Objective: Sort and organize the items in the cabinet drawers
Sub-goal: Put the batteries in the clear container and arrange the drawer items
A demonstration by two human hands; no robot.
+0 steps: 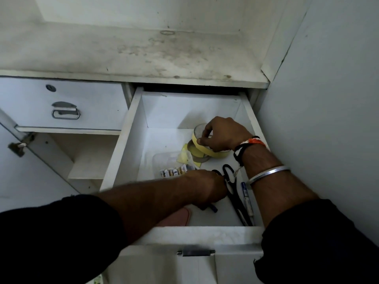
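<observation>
A white drawer on the right stands pulled out. My right hand grips a yellow tape roll, tilted above a second roll near the drawer's back. My left hand is curled over a dark pen-like object on the drawer floor; what it holds is mostly hidden. Black scissors lie along the right side, with pens beside them. A clear plastic box holds several batteries. A yellow packet leans on it.
The left drawer is shut, with a metal handle and a lock. Below it a cabinet door hangs open onto a bare shelf. A stained countertop runs above. A wall closes the right side. A pinkish object lies at the drawer's front.
</observation>
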